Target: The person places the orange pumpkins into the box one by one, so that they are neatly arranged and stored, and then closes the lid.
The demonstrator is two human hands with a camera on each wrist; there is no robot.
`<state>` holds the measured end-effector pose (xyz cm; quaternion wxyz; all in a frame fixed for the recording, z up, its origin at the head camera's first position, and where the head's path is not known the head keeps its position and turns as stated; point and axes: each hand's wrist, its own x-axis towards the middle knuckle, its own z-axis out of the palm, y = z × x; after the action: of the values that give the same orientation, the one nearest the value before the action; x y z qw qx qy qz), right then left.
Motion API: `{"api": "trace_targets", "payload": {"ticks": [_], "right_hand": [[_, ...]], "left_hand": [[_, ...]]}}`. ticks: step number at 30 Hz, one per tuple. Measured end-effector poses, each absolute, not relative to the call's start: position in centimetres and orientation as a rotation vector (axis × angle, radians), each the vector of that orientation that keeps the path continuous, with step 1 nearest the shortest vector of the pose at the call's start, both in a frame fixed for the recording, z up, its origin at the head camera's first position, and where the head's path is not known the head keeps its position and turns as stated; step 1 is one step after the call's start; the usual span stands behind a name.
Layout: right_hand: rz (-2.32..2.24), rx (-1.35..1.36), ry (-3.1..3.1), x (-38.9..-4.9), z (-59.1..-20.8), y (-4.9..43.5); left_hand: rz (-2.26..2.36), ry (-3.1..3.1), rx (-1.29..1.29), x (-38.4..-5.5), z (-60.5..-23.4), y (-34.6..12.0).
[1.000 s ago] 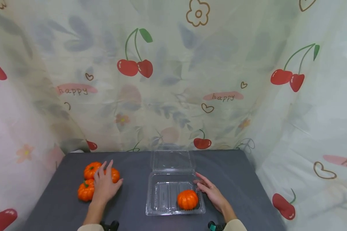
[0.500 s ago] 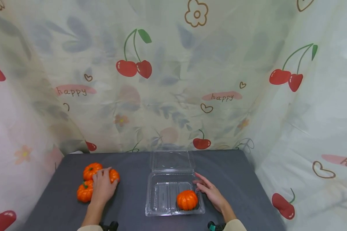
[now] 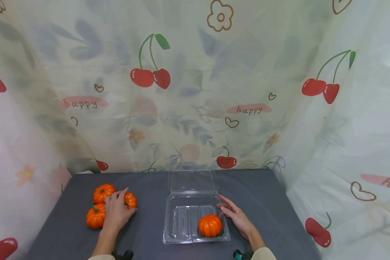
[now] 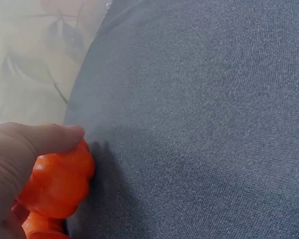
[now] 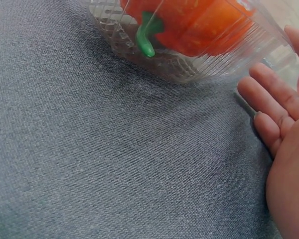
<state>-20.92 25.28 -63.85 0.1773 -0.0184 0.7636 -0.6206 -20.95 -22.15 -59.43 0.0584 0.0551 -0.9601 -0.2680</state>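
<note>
At the left of the head view, my left hand point(image 3: 117, 211) grips a small orange pumpkin point(image 3: 130, 200) that it partly covers. The left wrist view shows the thumb point(image 4: 52, 138) lying over the top of that pumpkin; the other fingers are hidden. Two more pumpkins with green stems, one behind point(image 3: 103, 193) and one in front point(image 3: 95, 216), sit just left of this hand. A clear plastic clamshell box point(image 3: 182, 239) stands with its lid up, one pumpkin point(image 3: 210, 225) at its right end. Beside the box's right wall, my right hand point(image 3: 238, 218) has its fingers loosely extended, fingertips right at the rim.
The box's transparent lid point(image 3: 193, 180) leans back toward the rear edge of the dark grey table point(image 3: 149, 224). Behind and to both sides hangs a curtain point(image 3: 188, 90) printed with cherries.
My left hand's fingers have come down and closed around the rightmost pumpkin, which has shifted slightly right. The right hand and the box have stayed in place.
</note>
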Motion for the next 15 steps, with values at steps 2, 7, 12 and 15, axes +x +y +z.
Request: {"api": "trace_targets", "payload": {"ticks": [2, 7, 12, 15], "right_hand": [[-1.747, -0.060, 2.164, -20.9, -63.8, 25.2], [-1.736, -0.083, 2.168, -20.9, -63.7, 25.0], [-1.748, -0.065, 2.169, -20.8, -63.7, 25.2], [-1.743, -0.070, 2.173, -20.8, -63.6, 25.4]], "left_hand": [[-0.786, -2.925, 0.164, -20.8, -59.4, -22.2], [-0.808, -2.911, 0.148, -20.6, -59.9, -22.0], [-0.947, -2.868, 0.158, -20.7, -60.5, -21.1], [-0.972, -2.885, 0.184, -20.6, -60.4, -20.6]]}}
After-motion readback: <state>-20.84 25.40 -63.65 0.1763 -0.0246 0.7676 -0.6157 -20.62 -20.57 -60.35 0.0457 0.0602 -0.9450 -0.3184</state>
